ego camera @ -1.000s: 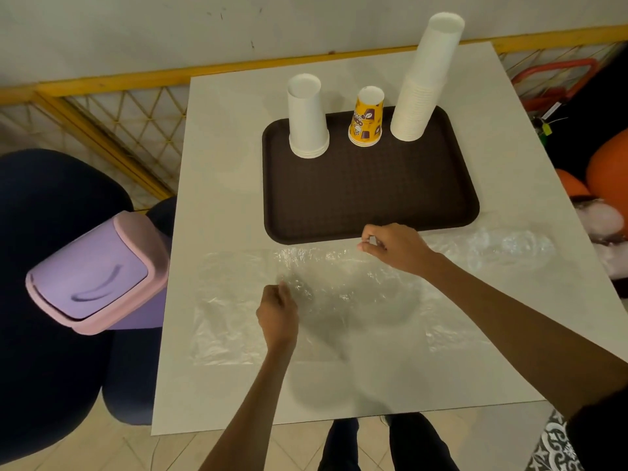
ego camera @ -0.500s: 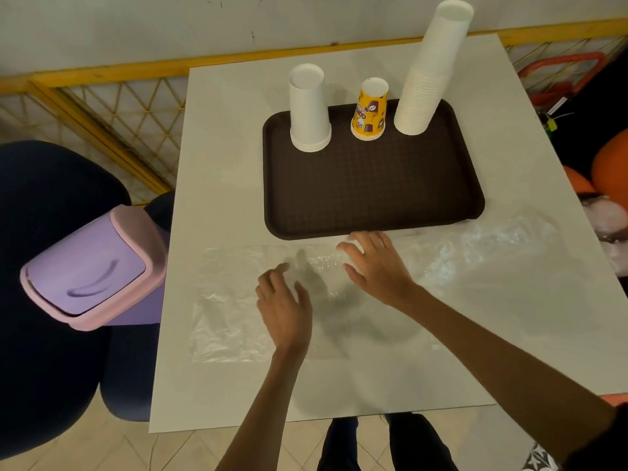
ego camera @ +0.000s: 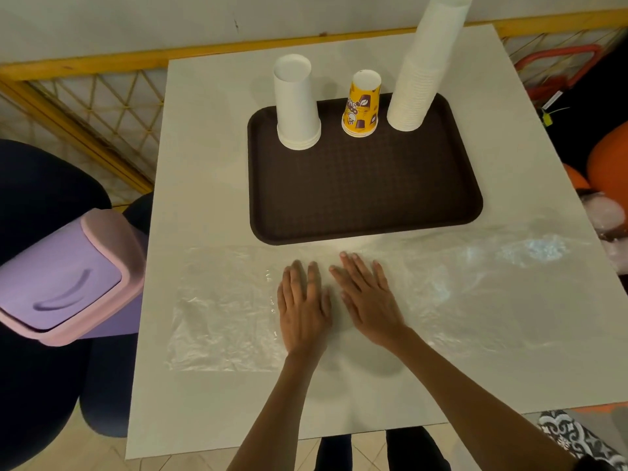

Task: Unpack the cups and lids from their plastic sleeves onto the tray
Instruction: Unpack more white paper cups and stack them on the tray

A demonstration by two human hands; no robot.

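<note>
- Now the left hand (ego camera: 303,307) and right hand (ego camera: 368,300) lie side by side, fingers straight, palms pressing a flattened clear plastic sleeve (ego camera: 224,311) near the worktop's (ego camera: 210,164) front edge.
- Upside-down on the brown tray (ego camera: 356,198), along its far side: tall white stack (ego camera: 421,69), yellow printed stack (ego camera: 361,103), short white stack (ego camera: 297,103).
- No lids show.
- Likely step: smoothing the emptied sleeve. Next it probably needs gathering, pinching thin, slippery film.

Crinkled clear plastic sleeve (ego camera: 458,287), textured matt tray (ego camera: 356,205), smooth table (ego camera: 210,164)
</note>
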